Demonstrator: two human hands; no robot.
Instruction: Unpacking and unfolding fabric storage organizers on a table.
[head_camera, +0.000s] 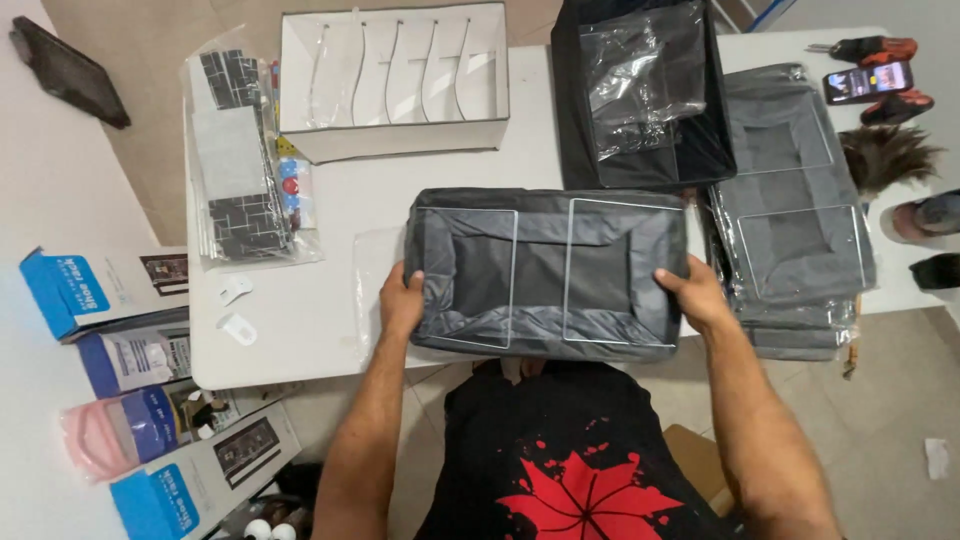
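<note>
While both hands grip it, the grey fabric organizer lies flat at the near edge of the white surface, two wire-framed windows facing up. Left hand holds its left end, fingers clamped on the edge, thumb on top. Right hand holds the right end the same way, fingers wrapped over the rim. Just right of it, a stack of bagged grey organizers, touching or nearly so. Far side: a black fabric box with a clear plastic bag inside, and a white divided box left of that. Far left on the surface, a bagged pack of grey-and-black panels. Blue-and-white cartons lie off the surface to the left. Phone at far right corner.
</note>
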